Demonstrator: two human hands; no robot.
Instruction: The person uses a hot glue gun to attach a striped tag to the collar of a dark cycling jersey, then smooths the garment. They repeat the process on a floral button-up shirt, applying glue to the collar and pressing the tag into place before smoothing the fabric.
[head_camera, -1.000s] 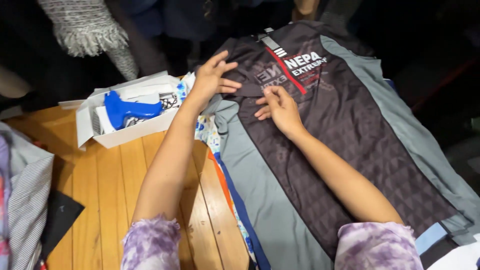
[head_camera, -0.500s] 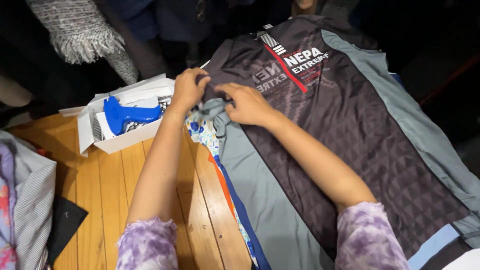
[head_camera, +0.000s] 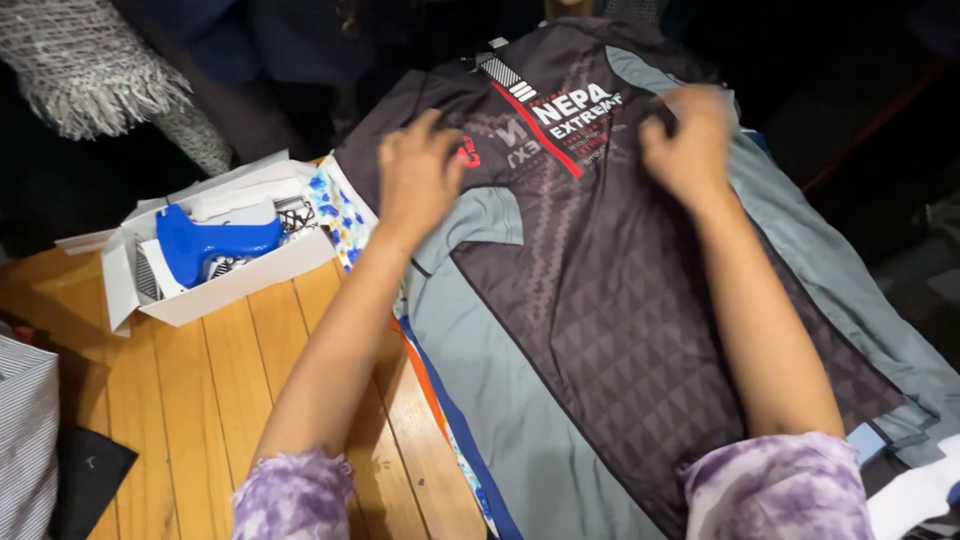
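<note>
- A dark patterned jersey (head_camera: 620, 300) with grey side panels lies spread flat on the right half of the wooden tabletop (head_camera: 200, 400), its collar at the far end and its hem at the near right edge
- The left hand (head_camera: 420, 175) rests palm down on the far left shoulder of the jersey, fingers loosely spread, gripping nothing
- The right hand (head_camera: 690, 140) is on the far right chest area, beside the printed panel; it is blurred, fingers curled, and whether it pinches the cloth cannot be told
- The two hands are well apart, with the printed chest between them
- The jersey's left grey edge overhangs a stack of other cloth, whose orange and blue edges (head_camera: 440, 400) show just left of it
- An open white cardboard box (head_camera: 215, 290) sits at the far left, just beside the jersey's left sleeve, holding a blue tagging gun (head_camera: 205, 240)
- Bare wood lies open near and left of the forearms, between the box and a striped cloth (head_camera: 25, 440) at the left edge
- A grey fringed textile (head_camera: 90, 70) hangs at the far left
</note>
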